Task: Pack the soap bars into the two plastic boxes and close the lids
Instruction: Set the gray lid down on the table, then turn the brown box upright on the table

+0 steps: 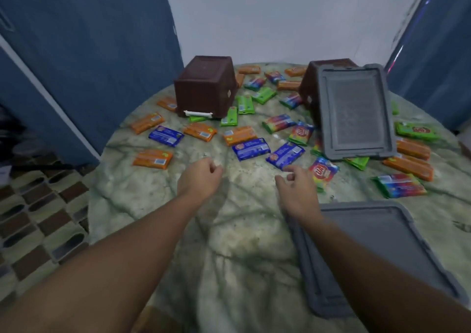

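Note:
Two brown plastic boxes stand upside down at the back of the round table: one at the left, the other at the right. A grey lid leans against the right box. A second grey lid lies flat near me on the right. Several wrapped soap bars lie scattered: orange, blue, green and rainbow-coloured. My left hand and my right hand hover over the table's middle, fingers loosely curled, holding nothing.
The marbled green table drops off at its left edge to a tiled floor. Blue curtains hang at left and right, a white wall behind.

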